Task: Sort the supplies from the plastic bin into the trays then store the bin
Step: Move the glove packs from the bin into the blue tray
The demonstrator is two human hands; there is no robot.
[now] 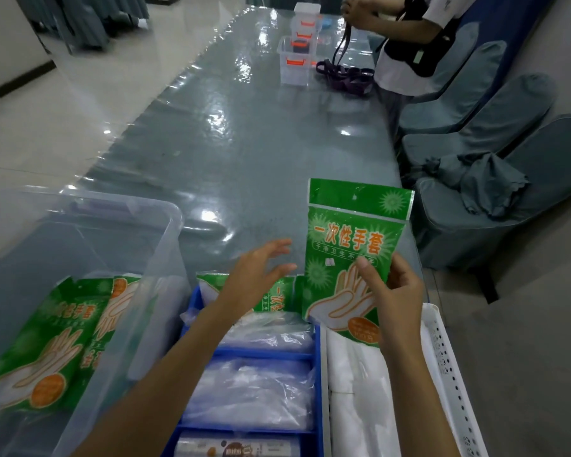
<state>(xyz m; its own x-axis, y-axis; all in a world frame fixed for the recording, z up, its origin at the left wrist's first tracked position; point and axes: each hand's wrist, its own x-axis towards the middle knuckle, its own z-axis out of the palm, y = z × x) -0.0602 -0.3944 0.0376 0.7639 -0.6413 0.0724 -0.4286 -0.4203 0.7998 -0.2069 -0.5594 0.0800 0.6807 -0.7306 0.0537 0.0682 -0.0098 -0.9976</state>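
My right hand (394, 291) grips a green packet of disposable gloves (350, 245) and holds it upright above the far end of the trays. My left hand (261, 273) hovers open just left of it, fingers spread, over the blue divided tray (316, 344). That tray holds clear plastic bags, a roll at its near end and more green packets (279, 295) at its far end. A white perforated tray (449, 367) to the right holds white folded items. The clear plastic bin (165, 245) at left contains two green glove packets (43, 344).
The long table (244, 143) has a glossy grey cover. At its far end stand stacked clear containers with orange clips (299, 51) and a purple strap (346, 79); a person (409, 37) stands there. Covered chairs (495, 179) line the right side.
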